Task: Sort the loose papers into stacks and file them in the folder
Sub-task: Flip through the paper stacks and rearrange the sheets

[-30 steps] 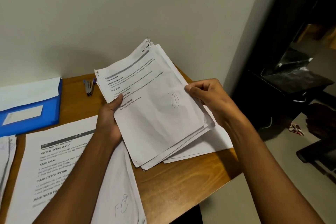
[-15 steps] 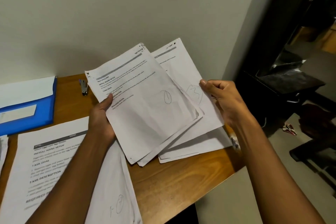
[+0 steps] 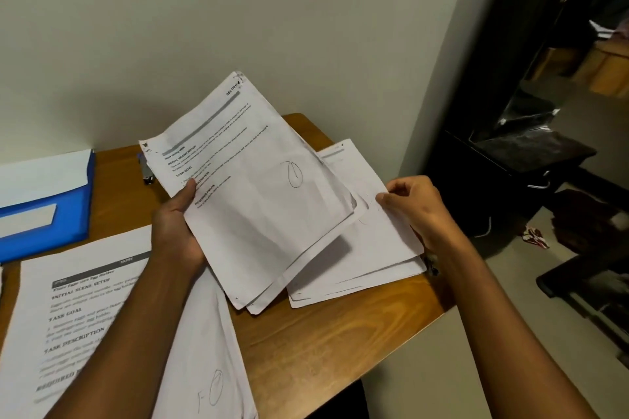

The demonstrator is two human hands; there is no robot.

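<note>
My left hand (image 3: 177, 228) grips a bundle of printed sheets (image 3: 258, 187) by its left edge, thumb on top, holding it tilted above the wooden table (image 3: 333, 343). The top page carries a pen-drawn circle. My right hand (image 3: 412, 204) pinches the right edge of a single sheet (image 3: 371, 224) that lies on a small stack of papers (image 3: 360, 279) at the table's right side. A larger stack of printed pages (image 3: 102, 316) lies at the near left under my left forearm. The blue folder (image 3: 44, 211) sits at the far left.
A small stapler (image 3: 147, 173) lies by the wall behind the held bundle. The table's right edge drops off to the floor, where a dark cabinet (image 3: 510, 163) and dark furniture stand. A white wall backs the table.
My right hand drew one sheet out from under the bundle and carried it down to the right, onto the small stack. The left hand kept the bundle raised.
</note>
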